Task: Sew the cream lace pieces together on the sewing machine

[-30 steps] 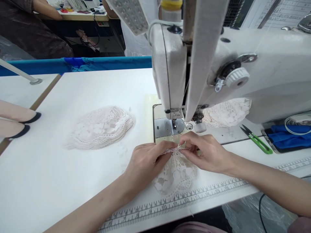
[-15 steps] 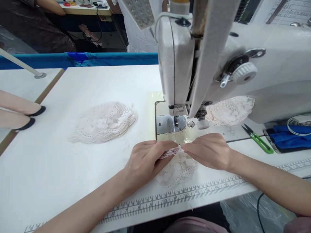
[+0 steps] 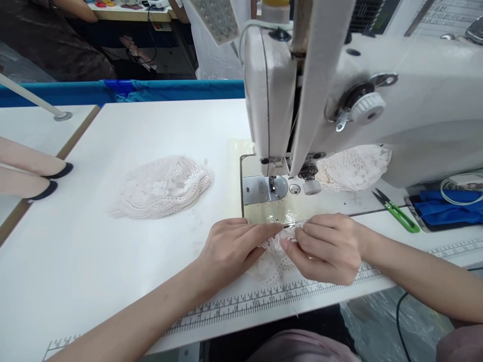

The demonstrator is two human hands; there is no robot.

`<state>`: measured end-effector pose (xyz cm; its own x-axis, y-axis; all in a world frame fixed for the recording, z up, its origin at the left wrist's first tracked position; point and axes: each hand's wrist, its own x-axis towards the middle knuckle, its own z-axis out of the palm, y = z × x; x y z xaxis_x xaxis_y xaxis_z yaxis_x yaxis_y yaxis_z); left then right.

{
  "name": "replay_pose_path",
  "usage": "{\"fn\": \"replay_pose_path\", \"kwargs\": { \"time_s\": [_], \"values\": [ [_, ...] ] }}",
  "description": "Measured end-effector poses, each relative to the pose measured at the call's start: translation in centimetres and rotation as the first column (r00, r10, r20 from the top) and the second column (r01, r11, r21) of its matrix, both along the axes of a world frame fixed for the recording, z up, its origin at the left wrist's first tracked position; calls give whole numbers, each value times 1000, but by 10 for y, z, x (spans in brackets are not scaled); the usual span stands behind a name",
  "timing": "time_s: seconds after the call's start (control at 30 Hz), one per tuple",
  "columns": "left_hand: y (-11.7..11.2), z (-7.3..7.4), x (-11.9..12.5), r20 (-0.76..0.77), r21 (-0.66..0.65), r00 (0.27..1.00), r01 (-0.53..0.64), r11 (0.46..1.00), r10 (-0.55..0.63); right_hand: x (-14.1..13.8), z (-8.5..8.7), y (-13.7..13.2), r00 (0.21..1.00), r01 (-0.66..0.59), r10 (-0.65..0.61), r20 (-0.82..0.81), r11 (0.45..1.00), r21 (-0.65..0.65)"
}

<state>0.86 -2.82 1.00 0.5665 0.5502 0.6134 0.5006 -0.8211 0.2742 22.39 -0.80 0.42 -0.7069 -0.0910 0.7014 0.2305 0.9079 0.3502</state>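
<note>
My left hand and my right hand meet over a small pale lace piece on the white table, just in front of the sewing machine's needle plate. Both hands pinch the lace's upper edge between thumb and fingers. Most of the lace is covered by my fingers. The needle and presser foot stand a short way behind my fingertips.
A white sewing machine fills the upper right. One stack of lace pieces lies to the left, another under the machine arm. Green thread snips and blue fabric lie at right. Someone's fingers rest at the left edge.
My right hand has drawn back towards me and turned, its fingers now curled over the lace. The lace piece sits more bunched under both hands. My left hand has barely moved.
</note>
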Motion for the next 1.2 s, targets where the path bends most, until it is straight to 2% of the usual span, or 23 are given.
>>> {"fn": "replay_pose_path", "kwargs": {
  "time_s": [0.07, 0.13, 0.17, 0.23, 0.3, 0.37, 0.47, 0.57, 0.67, 0.73, 0.83, 0.93, 1.0, 1.07, 1.2],
  "values": [
    [-2, 3, 0, 0, -97, 1000, -20, 995, 20, 0, 4, -1, 1000, 2, -2, -11, 999, -43],
    [-3, 5, 1, -6, -304, 999, -35, 952, 35, -1, 7, -1, 999, 27, -34, -25, 976, -216],
    [-3, 6, 1, -14, -410, 999, -45, 911, 44, -1, 7, -1, 998, 41, -55, -31, 935, -351],
    [-2, 5, 1, -72, -521, 994, -106, 847, 80, -4, 6, 0, 994, 68, -108, -29, 787, -613],
    [0, 1, 3, -187, -434, 968, -235, 870, 168, -8, 1, 5, 987, 105, -161, 1, 638, -763],
    [2, -3, 4, -284, -266, 915, -363, 893, 287, -11, -3, 11, 973, 167, -225, 47, 554, -815],
    [4, -6, 6, -296, -74, 879, -412, 908, 375, -13, -7, 19, 922, 328, -350, 165, 482, -812],
    [2, -7, 8, -276, 118, 893, -336, 935, 355, -14, -8, 23, 870, 448, -415, 267, 437, -780],
    [-5, -7, 11, -332, 269, 890, -229, 936, 313, -15, -9, 25, 833, 515, -454, 316, 428, -743],
    [-10, -7, 12, -392, 296, 869, -193, 935, 303, -14, -9, 26, 797, 576, -497, 344, 450, -683],
    [-13, -5, 13, -441, 236, 849, -205, 950, 292, -10, -7, 26, 760, 641, -548, 350, 544, -542],
    [-9, -4, 11, -431, 185, 860, -211, 960, 272, -5, -4, 22, 778, 627, -559, 287, 661, -413],
    [-4, -4, 9, -423, 172, 867, -209, 963, 264, -4, -2, 18, 794, 607, -547, 264, 713, -351],
    [1, -5, 8, -421, 167, 867, -216, 962, 267, -4, -2, 14, 783, 620, -550, 292, 725, -298],
    [4, -6, 8, -438, 168, 846, -255, 952, 304, -7, -3, 13, 723, 680, -588, 361, 698, -225]
  ]
}}
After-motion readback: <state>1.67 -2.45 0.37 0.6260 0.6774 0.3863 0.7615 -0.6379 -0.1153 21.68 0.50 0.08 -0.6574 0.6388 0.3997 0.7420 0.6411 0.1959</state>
